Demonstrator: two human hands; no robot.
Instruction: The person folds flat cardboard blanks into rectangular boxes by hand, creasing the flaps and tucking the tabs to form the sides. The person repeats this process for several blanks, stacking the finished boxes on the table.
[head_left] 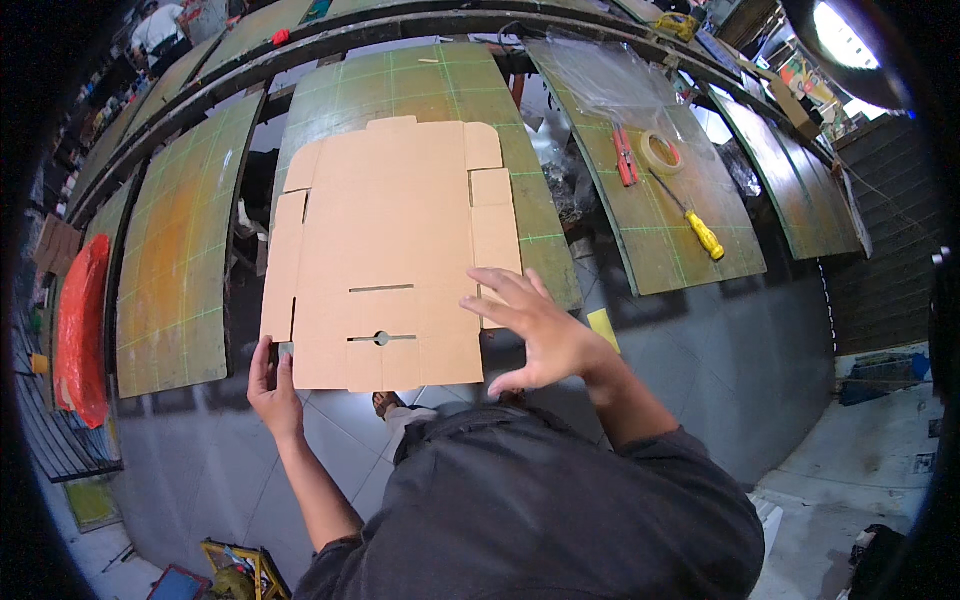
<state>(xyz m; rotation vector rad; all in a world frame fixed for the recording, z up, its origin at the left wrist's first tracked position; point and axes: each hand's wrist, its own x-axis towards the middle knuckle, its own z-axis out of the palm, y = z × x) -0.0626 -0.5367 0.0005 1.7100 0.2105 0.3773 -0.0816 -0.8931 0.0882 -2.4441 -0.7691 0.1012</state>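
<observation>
A flat die-cut cardboard box blank [390, 230] lies on a green board, with side flaps, two slots and a round hole near its close end. My left hand [275, 392] is at the near left corner of the blank, its fingertips touching the left flap's lower edge. Thumb and fingers stay apart there. Over the right near edge, my right hand [545, 335] has its fingers spread, fingertips above the right flap and thumb by the near corner. It grips nothing.
The green board [400, 85] lies across dark rails. On a board to the right are a red-handled cutter [624, 155], a tape roll [661, 153], a yellow-handled screwdriver [704, 235] and clear plastic sheeting [605, 80]. An orange-red plastic bundle [82, 335] stands far left.
</observation>
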